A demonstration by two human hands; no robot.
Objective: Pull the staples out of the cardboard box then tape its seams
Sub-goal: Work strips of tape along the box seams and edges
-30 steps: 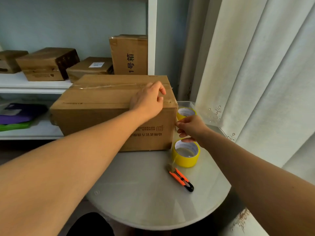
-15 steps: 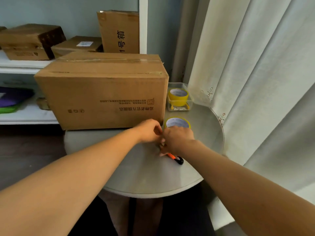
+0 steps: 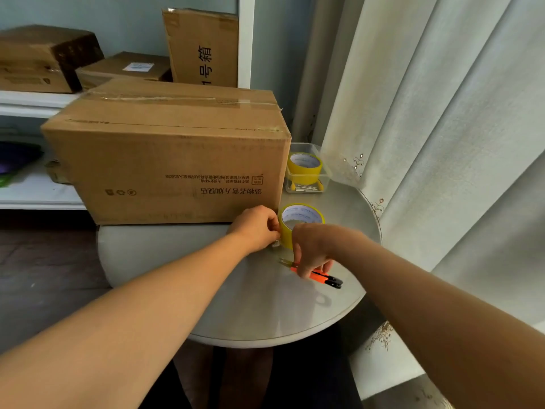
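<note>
Left hand (image 3: 256,228), fingers curled, pinching tape end beside roll (image 3: 299,222). Right hand (image 3: 312,251), fingertips down, closing on orange cutter (image 3: 320,275) on table (image 3: 182,278). Both forearms extended forward. Box (image 3: 168,152) behind, top seam taped.

left hand (image 3: 256,228) off box top (image 3: 177,113), now pinching tape end by roll (image 3: 300,222), right hand (image 3: 312,252) down on orange snips (image 3: 317,276)

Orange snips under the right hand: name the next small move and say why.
Probably lift the orange snips with the right hand to cut the tape; the left hand pinches the tape end by the yellow tape roll.
</note>
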